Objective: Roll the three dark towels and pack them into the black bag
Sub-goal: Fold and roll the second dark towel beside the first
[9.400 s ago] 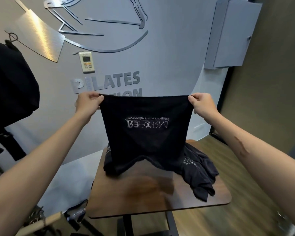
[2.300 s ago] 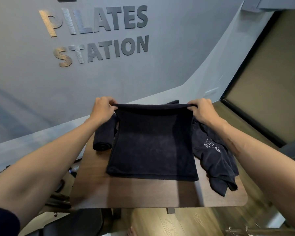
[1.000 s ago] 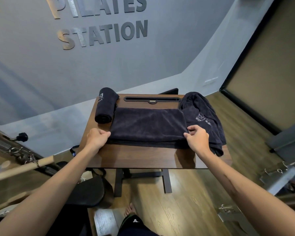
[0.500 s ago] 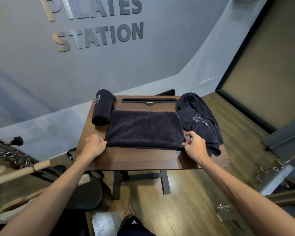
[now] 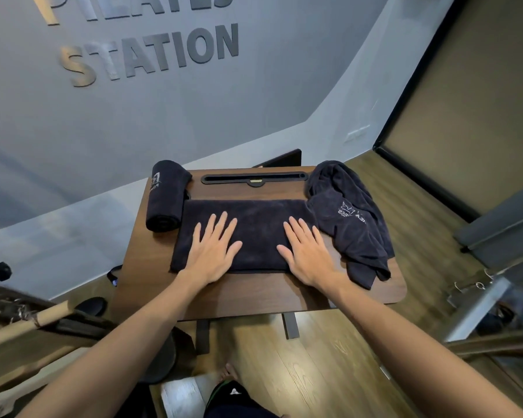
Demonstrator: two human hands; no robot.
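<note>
The folded dark terry towel (image 5: 254,227) lies flat mid-bench between a rolled towel (image 5: 165,198) and a crumpled one (image 5: 354,218), both hands' fingers (image 5: 216,229) spread flat on it; soft, limp, light: grip a short end to roll.

Under your left hand (image 5: 212,251) and right hand (image 5: 306,251), parts of the folded towel (image 5: 254,227) are hidden. The loose towel (image 5: 354,218) beside your right hand bears lettering too crumpled to read. Beyond both hands, the wall sign (image 5: 151,52) is cut off by the top edge. The rolled towel (image 5: 165,196) hides its print's end.
</note>
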